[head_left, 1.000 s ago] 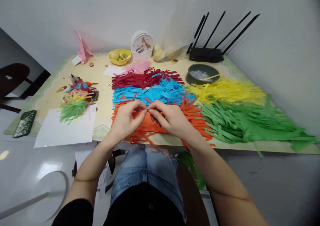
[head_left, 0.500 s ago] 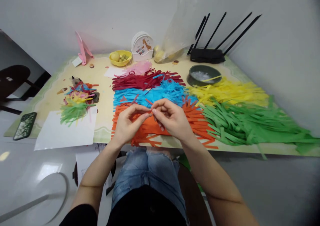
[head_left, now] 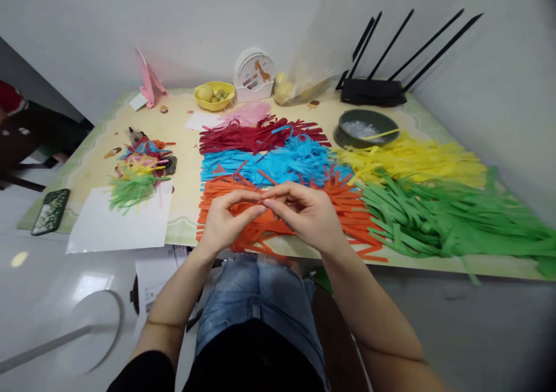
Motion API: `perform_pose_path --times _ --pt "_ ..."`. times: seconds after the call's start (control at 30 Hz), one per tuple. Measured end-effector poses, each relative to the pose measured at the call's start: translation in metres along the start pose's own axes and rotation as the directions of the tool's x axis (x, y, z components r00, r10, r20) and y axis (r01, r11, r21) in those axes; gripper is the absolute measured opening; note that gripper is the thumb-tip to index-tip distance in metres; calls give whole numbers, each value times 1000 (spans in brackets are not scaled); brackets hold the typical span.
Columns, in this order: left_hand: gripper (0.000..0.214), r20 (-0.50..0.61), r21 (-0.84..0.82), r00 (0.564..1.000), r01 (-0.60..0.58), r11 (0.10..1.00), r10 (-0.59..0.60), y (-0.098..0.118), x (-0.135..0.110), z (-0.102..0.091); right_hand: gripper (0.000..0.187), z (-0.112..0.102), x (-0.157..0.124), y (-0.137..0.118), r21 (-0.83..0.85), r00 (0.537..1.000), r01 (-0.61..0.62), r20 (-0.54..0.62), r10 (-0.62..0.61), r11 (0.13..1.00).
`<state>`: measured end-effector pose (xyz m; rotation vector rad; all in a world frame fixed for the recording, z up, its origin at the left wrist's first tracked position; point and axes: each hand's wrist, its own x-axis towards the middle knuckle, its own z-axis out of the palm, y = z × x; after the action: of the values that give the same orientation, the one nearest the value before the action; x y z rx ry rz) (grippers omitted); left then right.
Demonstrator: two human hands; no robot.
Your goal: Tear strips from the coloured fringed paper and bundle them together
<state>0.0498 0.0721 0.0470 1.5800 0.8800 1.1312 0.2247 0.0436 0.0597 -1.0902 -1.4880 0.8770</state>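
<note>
My left hand and my right hand meet fingertip to fingertip above the pile of orange paper strips at the table's near edge. Both pinch a small piece of orange paper strip between thumb and forefinger; it is mostly hidden by the fingers. Behind the orange pile lie blue strips and dark red strips. Yellow strips and green strips spread to the right.
A white sheet and a mixed bundle of coloured strips lie at the left, with a phone at the table edge. A dark bowl, a router, a yellow bowl and a plastic bag stand at the back.
My hands stay joined over the orange strips, drawn slightly nearer and lower, with the fingers working the small strip. The view has shifted a little to the left.
</note>
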Motion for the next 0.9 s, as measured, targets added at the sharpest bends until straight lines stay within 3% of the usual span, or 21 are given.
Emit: perform_pose_path --times 0.17,0.4,0.47,0.53,0.57,0.6,0.63,0.67,0.7,0.73,0.77,0.83,0.9 --pt "25 32 -61 996 88 994 -86 -9 -12 -17 8 5 -5 -4 29 1000 0 -3 0 1000" --pt "38 -85 -209 948 284 936 -307 -23 -39 -30 14 35 -7 -3 160 996 -64 -45 72 985" --pt "41 -102 -175 930 332 927 -353 -22 -46 -47 17 44 -12 1 212 995 -101 12 100 972" --pt "40 -207 -36 914 350 936 -350 -13 -54 -82 29 45 -19 9 194 986 -143 111 123 971" --pt "37 -325 93 901 333 938 -287 -6 -59 -106 34 43 -22 16 150 979 -157 154 134 976" --pt "33 -489 257 861 298 919 -142 2 -63 -132 36 38 -24 23 90 974 -158 179 140 983" --pt "28 -631 442 773 287 850 67 9 -66 -160 33 32 -25 32 13 973 -143 187 138 990" --pt "25 -672 629 677 305 715 301 13 -67 -187 28 23 -24 41 -77 977 -110 176 122 991" --pt "22 -612 773 615 332 541 497 15 -65 -212 24 13 -20 51 -180 984 -64 155 92 982" --pt "21 -506 859 671 334 389 542 12 -61 -233 22 3 -14 60 -296 989 -14 137 57 955" --pt "21 -426 904 700 298 308 573 4 -55 -250 22 -8 -6 69 -422 992 28 124 27 906" --pt "19 -340 926 802 194 324 491 -22 -38 -269 25 -28 15 85 -679 988 89 153 21 729" --pt "20 -269 922 899 136 363 346 -52 -24 -271 27 -43 36 98 -841 971 148 224 86 521"
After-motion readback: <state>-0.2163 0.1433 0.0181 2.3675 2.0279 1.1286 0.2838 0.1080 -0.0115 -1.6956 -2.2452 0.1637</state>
